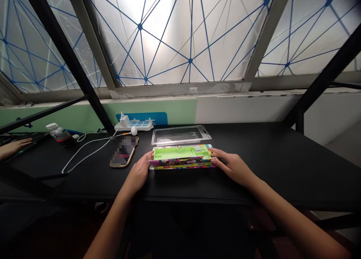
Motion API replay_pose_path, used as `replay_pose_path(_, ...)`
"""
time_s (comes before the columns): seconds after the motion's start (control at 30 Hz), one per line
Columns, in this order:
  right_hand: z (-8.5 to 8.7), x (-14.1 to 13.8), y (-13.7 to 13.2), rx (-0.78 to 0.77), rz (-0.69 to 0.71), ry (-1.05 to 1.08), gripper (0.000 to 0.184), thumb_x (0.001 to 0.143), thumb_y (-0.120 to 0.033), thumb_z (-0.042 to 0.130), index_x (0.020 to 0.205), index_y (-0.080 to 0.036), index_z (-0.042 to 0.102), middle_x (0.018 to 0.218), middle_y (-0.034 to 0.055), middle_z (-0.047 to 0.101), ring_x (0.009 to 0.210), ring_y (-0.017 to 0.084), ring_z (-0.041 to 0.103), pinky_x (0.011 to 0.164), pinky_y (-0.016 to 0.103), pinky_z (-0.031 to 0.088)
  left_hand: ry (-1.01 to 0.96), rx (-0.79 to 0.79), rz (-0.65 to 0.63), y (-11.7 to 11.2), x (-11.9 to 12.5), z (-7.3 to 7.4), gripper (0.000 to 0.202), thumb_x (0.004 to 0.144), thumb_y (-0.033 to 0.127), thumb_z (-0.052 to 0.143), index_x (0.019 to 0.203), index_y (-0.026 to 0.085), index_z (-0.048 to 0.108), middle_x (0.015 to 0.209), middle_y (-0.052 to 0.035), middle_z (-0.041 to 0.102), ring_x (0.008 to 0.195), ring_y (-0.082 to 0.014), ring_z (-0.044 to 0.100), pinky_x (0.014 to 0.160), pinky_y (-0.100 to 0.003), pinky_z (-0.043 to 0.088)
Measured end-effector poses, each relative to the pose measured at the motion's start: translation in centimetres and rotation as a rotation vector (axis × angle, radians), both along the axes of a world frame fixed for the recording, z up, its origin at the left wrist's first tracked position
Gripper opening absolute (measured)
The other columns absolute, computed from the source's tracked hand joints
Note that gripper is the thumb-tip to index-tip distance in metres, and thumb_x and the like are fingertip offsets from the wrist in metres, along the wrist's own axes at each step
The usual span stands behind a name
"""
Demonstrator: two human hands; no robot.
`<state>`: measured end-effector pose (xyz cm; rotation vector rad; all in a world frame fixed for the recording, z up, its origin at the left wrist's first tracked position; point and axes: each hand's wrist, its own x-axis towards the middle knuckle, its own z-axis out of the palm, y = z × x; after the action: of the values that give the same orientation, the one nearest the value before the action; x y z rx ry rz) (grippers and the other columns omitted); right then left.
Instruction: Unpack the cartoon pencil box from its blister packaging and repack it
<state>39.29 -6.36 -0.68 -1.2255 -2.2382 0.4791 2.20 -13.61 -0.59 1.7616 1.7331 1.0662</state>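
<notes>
A colourful printed cardboard package (183, 162) with a bright lime-green inside lies on the black table in front of me. My left hand (140, 169) grips its left end, the fingertips partly hidden behind it. At the opposite end, my right hand (231, 165) holds on with the thumb in front and the fingers behind. Just beyond the package sits a clear plastic blister tray (180, 135), touched by neither hand. To the left of my left hand lies a phone (124, 151) in a tan-edged case.
A white power strip (138, 124) with a plugged-in charger stands against the wall, its white cable (84, 156) looping leftward. Farther left are a bottle (59, 134) with a white cap and another person's hand (17, 148). Black metal frame bars (67, 55) rise at both sides.
</notes>
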Motion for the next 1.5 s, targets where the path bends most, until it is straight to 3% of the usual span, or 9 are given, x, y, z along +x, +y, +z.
replay_pose_path(0.13, -0.1, -0.5, 0.5, -0.031, -0.042, -0.050, 0.051, 0.098, -0.053, 0.048, 0.143, -0.028, 0.053, 0.129, 0.0080, 0.072, 0.105, 0.031, 0.071, 0.088, 0.046, 0.055, -0.097, 0.002, -0.056, 0.0, -0.3, -0.5, 0.055, 0.106, 0.056, 0.029, 0.144, 0.023, 0.053, 0.147, -0.0072, 0.059, 0.140, -0.0244, 0.051, 0.118, -0.039, 0.036)
replay_pose_path(0.4, -0.9, -2.0, 0.0, 0.023, -0.090, -0.055, 0.070, 0.087, -0.056, 0.065, 0.147, -0.023, 0.051, 0.134, 0.0126, 0.068, 0.116, 0.034, 0.066, 0.097, 0.048, 0.054, -0.043, -0.059, -0.070, -0.3, -0.5, -0.4, 0.065, 0.104, 0.061, 0.031, 0.156, 0.022, 0.033, 0.143, -0.0127, 0.062, 0.135, -0.0287, 0.057, 0.113, -0.045, 0.041)
replay_pose_path(0.6, 0.0, -2.3, -0.2, 0.103, -0.134, 0.043, 0.059, 0.091, -0.048, 0.061, 0.146, -0.028, 0.053, 0.137, 0.0093, 0.067, 0.118, 0.034, 0.066, 0.100, 0.050, 0.053, 0.011, 0.353, 0.055, -1.3, 0.4, 0.9, 0.052, 0.099, 0.054, 0.051, 0.142, 0.024, 0.052, 0.138, -0.0083, 0.067, 0.134, -0.0283, 0.058, 0.107, -0.040, 0.048)
replay_pose_path(0.7, 1.9, -2.1, 2.0, 0.131, -0.135, 0.194, 0.059, 0.091, -0.048, 0.063, 0.145, -0.026, 0.054, 0.138, 0.0092, 0.067, 0.120, 0.034, 0.065, 0.102, 0.049, 0.053, 0.047, 0.382, 0.002, 0.6, 0.9, 2.1, 0.056, 0.097, 0.053, 0.058, 0.144, 0.023, 0.050, 0.139, -0.0088, 0.066, 0.131, -0.0279, 0.061, 0.106, -0.039, 0.050)
replay_pose_path(0.8, 3.1, -2.5, 5.5, 0.140, -0.103, 0.299, 0.061, 0.087, -0.046, 0.067, 0.143, -0.025, 0.056, 0.133, 0.0090, 0.070, 0.119, 0.031, 0.067, 0.102, 0.047, 0.053, 0.104, 0.363, -0.020, 4.9, 1.2, 3.4, 0.060, 0.097, 0.049, 0.060, 0.148, 0.023, 0.046, 0.141, -0.0099, 0.065, 0.131, -0.0281, 0.061, 0.107, -0.039, 0.049)
replay_pose_path(1.0, 0.8, -4.4, 10.1, 0.167, -0.149, 0.304, 0.058, 0.089, -0.044, 0.064, 0.141, -0.020, 0.055, 0.132, 0.0137, 0.069, 0.121, 0.031, 0.065, 0.101, 0.046, 0.052, 0.214, 0.383, 0.031, 11.9, 1.3, 2.5, 0.058, 0.096, 0.042, 0.063, 0.146, 0.015, 0.050, 0.148, -0.0160, 0.057, 0.137, -0.0312, 0.054, 0.112, -0.041, 0.044)
replay_pose_path(1.2, -1.6, -4.7, 10.2, 0.110, -0.159, 0.178, 0.062, 0.092, -0.046, 0.059, 0.149, -0.025, 0.048, 0.128, 0.0104, 0.072, 0.109, 0.031, 0.070, 0.093, 0.044, 0.054, 0.295, 0.286, 0.027, 11.9, -0.2, 0.0, 0.052, 0.089, 0.049, 0.070, 0.132, 0.020, 0.064, 0.126, -0.0124, 0.072, 0.116, -0.0315, 0.068, 0.097, -0.038, 0.054)
replay_pose_path(1.33, -1.5, -4.8, 9.6, 0.089, -0.157, 0.098, 0.064, 0.097, -0.049, 0.050, 0.155, -0.024, 0.040, 0.130, 0.0107, 0.071, 0.109, 0.032, 0.070, 0.093, 0.044, 0.053, 0.334, 0.292, 0.071, 11.6, -0.8, 0.3, 0.043, 0.091, 0.056, 0.065, 0.116, 0.022, 0.071, 0.110, -0.0107, 0.076, 0.107, -0.0311, 0.069, 0.093, -0.039, 0.053)
replay_pose_path(1.5, -1.4, -5.1, 9.4, 0.127, -0.133, 0.023, 0.060, 0.100, -0.048, 0.043, 0.156, -0.025, 0.041, 0.151, 0.0088, 0.056, 0.131, 0.030, 0.058, 0.105, 0.043, 0.048, 0.372, 0.349, 0.140, 11.8, -1.2, 1.0, 0.036, 0.101, 0.048, 0.047, 0.098, 0.021, 0.071, 0.096, -0.0109, 0.075, 0.103, -0.0319, 0.065, 0.089, -0.042, 0.052)
